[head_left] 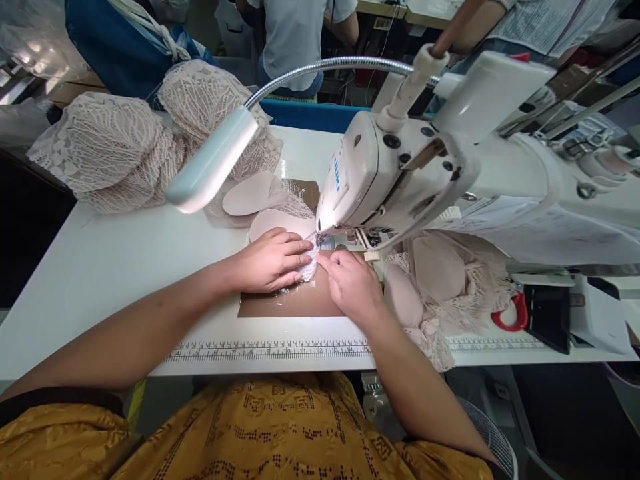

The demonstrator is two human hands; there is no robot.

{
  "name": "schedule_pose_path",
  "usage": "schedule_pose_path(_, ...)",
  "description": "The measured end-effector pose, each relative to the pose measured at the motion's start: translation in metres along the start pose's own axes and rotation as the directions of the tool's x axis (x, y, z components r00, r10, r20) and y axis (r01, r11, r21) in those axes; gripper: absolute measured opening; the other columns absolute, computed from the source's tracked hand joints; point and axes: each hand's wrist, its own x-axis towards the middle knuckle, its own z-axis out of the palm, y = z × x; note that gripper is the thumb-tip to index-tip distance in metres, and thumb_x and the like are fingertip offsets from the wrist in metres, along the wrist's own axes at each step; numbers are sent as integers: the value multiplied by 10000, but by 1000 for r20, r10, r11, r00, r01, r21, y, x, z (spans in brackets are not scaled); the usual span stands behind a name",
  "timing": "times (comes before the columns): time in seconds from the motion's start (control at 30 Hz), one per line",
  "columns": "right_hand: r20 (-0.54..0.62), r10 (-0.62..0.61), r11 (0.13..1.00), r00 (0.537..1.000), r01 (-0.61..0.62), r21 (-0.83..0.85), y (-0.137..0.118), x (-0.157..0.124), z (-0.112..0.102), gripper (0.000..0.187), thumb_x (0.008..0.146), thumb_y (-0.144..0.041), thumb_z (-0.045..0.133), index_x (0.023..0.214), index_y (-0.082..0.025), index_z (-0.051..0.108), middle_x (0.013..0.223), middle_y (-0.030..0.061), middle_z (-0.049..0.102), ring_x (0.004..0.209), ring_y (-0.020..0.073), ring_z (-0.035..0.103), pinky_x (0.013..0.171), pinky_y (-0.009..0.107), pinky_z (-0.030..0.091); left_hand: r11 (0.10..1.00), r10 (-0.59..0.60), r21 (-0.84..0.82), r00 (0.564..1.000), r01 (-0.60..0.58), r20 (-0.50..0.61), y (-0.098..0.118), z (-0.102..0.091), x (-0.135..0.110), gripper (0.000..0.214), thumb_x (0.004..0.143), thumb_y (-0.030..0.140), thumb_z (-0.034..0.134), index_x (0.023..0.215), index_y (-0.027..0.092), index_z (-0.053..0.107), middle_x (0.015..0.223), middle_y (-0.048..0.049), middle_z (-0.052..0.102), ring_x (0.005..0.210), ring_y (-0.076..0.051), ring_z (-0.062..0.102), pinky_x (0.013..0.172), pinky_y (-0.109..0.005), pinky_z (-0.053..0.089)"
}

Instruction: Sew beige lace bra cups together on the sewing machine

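Note:
Under the needle of a white sewing machine [345, 180] lies a pale lace bra cup piece [280, 220]. My left hand [275, 261] rests flat on its near side, fingers stretched toward the needle. My right hand [353, 283] is just right of the needle, its index finger extended to the lace edge and the other fingers curled under. What those curled fingers hold, if anything, is hidden. Beneath both hands is a brown board [285, 307] on the white table. Another smooth beige cup [247, 193] lies behind the piece.
Stacks of lace pieces [110, 150] stand at the back left. A lamp [215, 160] on a bendy metal neck hangs above the work. To the right lie more beige cups [437, 267], red-handled scissors [513, 313] and a dark phone-like slab [547, 317]. A printed ruler [275, 350] runs along the front edge.

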Motion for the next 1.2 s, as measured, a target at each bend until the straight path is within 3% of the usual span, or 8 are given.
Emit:
schedule_pose_path(0.17, 4, -115, 987, 993, 114, 116, -1, -4, -4, 341, 895, -93, 472, 1080, -231, 723, 855, 38, 634, 771, 173, 496, 712, 289, 358, 997, 22, -79, 1000, -22, 0, -1, -4, -1, 327, 952, 337, 459, 1158, 186, 663, 1226, -142, 624, 1061, -273, 560, 950, -440, 420)
schedule_pose_path(0.33, 5, -195, 973, 981, 193, 123, -1, -5, -5, 317, 871, -70, 494, 1004, -226, 736, 828, 32, 626, 771, 172, 474, 691, 285, 345, 995, 43, -87, 998, -40, 36, -1, -4, -1, 358, 946, 350, 447, 1188, 183, 652, 1081, -138, 634, 948, -259, 550, 892, -418, 416)
schedule_pose_path(0.77, -3, -240, 968, 971, 239, 74, 4, -7, -4, 301, 888, -79, 506, 1020, -228, 731, 794, 24, 604, 743, 162, 467, 680, 285, 333, 990, 79, -122, 996, -72, 52, -4, -2, -5, 339, 937, 309, 469, 1191, 253, 686, 1026, -105, 618, 918, -234, 521, 920, -398, 387)
schedule_pose_path(1.2, -55, -229, 957, 972, 235, 172, 5, -9, -6, 298, 856, -49, 512, 976, -198, 741, 792, 27, 652, 741, 159, 554, 712, 281, 401, 983, 123, -143, 990, -112, 74, -3, -6, -5, 313, 922, 298, 517, 1166, 232, 701, 942, -95, 611, 889, -224, 515, 984, -403, 355)
